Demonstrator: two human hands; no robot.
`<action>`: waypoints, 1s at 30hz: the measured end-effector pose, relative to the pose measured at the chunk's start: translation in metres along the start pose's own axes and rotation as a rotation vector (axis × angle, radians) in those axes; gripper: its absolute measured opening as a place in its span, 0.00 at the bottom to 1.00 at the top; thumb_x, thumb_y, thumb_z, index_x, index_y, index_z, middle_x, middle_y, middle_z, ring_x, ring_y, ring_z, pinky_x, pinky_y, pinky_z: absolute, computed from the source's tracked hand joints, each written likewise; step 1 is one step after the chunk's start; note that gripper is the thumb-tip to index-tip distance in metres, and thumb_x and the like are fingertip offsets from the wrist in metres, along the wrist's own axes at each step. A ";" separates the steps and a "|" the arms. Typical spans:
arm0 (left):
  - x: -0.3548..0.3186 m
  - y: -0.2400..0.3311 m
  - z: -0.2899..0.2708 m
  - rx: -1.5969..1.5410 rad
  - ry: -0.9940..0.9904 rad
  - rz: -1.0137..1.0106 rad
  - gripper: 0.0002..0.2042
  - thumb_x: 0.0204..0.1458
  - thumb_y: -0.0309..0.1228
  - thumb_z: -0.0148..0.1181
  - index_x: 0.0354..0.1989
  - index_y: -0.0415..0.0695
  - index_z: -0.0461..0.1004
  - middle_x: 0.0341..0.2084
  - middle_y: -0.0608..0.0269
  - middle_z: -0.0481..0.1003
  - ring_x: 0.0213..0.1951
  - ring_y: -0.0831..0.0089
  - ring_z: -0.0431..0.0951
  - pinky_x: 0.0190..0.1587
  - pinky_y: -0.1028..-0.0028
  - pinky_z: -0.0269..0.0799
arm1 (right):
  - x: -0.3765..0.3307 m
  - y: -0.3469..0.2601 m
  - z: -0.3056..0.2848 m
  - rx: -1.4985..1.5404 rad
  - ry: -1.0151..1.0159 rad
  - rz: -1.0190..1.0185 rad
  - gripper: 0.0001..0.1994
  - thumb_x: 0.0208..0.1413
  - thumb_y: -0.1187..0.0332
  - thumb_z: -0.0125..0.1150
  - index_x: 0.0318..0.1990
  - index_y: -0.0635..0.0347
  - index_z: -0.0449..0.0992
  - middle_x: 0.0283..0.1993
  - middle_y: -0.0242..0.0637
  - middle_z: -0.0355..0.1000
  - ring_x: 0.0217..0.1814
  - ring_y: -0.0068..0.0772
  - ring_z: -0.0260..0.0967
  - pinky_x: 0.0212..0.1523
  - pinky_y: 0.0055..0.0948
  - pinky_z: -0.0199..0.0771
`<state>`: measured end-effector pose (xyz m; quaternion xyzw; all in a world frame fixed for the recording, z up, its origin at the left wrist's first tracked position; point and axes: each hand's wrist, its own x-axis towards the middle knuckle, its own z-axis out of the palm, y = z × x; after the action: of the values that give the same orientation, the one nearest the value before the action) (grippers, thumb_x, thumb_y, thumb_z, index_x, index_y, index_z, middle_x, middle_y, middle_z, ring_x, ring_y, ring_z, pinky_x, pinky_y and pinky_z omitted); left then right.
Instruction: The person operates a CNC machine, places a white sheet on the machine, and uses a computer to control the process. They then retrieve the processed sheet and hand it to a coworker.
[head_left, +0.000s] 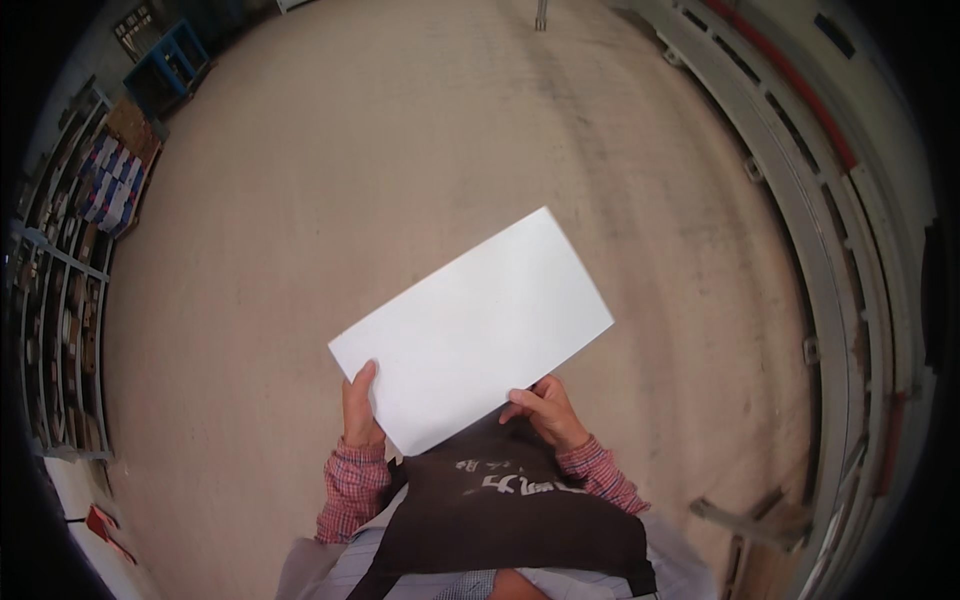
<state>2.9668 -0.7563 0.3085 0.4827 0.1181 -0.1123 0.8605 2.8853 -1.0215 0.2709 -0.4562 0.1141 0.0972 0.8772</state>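
A flat white rectangular sheet is held out in front of me, tilted with its right end farther away. My left hand grips its near left edge, thumb on top and the fingers hidden underneath. On the near long edge, my right hand pinches the sheet with the thumb on its upper face and the fingers below. The upper face looks plain. Red checked sleeves cover both forearms, and a dark apron with light printing hangs below the sheet.
Metal shelving packed with flat items stands along the left, with stacked boxes and a blue frame beyond. A long grey metal structure runs down the right side. Brown floor stretches ahead; a metal bracket sits low at right.
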 end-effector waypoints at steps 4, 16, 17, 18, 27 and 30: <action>0.077 0.025 0.021 0.108 0.077 0.102 0.26 0.63 0.36 0.52 0.65 0.34 0.61 0.56 0.52 0.73 0.56 0.60 0.75 0.58 0.63 0.73 | 0.118 -0.050 -0.004 -0.019 0.149 -0.013 0.16 0.62 0.68 0.61 0.53 0.68 0.71 0.44 0.39 0.76 0.36 0.29 0.77 0.32 0.31 0.82; 0.368 0.061 0.077 -0.118 0.074 0.118 0.24 0.65 0.37 0.49 0.65 0.35 0.62 0.57 0.53 0.72 0.57 0.59 0.75 0.60 0.59 0.72 | 0.420 -0.205 -0.043 -0.254 0.320 -0.337 0.21 0.64 0.68 0.58 0.62 0.62 0.65 0.44 0.36 0.77 0.39 0.24 0.77 0.29 0.24 0.81; 0.412 0.074 0.092 -0.131 0.010 0.087 0.24 0.64 0.36 0.49 0.66 0.35 0.61 0.58 0.52 0.72 0.58 0.59 0.74 0.60 0.59 0.71 | 0.448 -0.209 -0.051 -0.255 0.339 -0.363 0.21 0.64 0.67 0.58 0.62 0.62 0.65 0.44 0.36 0.77 0.39 0.24 0.76 0.29 0.25 0.81; 0.433 0.088 0.100 -0.126 -0.014 0.029 0.25 0.64 0.34 0.50 0.66 0.35 0.61 0.58 0.52 0.71 0.58 0.58 0.74 0.61 0.60 0.70 | 0.465 -0.216 -0.050 -0.244 0.366 -0.338 0.21 0.64 0.67 0.58 0.62 0.62 0.65 0.44 0.36 0.77 0.39 0.24 0.76 0.29 0.25 0.81; 0.582 0.196 0.223 0.060 -0.099 0.045 0.26 0.61 0.34 0.54 0.66 0.35 0.61 0.57 0.53 0.71 0.55 0.61 0.74 0.57 0.63 0.71 | 0.564 -0.364 -0.054 -0.185 0.556 -0.496 0.15 0.66 0.65 0.55 0.56 0.63 0.70 0.38 0.35 0.75 0.35 0.24 0.75 0.27 0.24 0.80; 0.666 0.208 0.251 0.096 -0.139 0.064 0.26 0.61 0.34 0.54 0.65 0.34 0.61 0.56 0.53 0.71 0.56 0.60 0.74 0.58 0.63 0.71 | 0.643 -0.391 -0.073 -0.178 0.605 -0.554 0.13 0.66 0.66 0.56 0.52 0.64 0.73 0.37 0.35 0.75 0.33 0.23 0.74 0.27 0.24 0.79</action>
<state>3.6851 -0.9187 0.3951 0.5179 0.0373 -0.1236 0.8457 3.5986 -1.2595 0.3488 -0.5516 0.2309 -0.2710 0.7543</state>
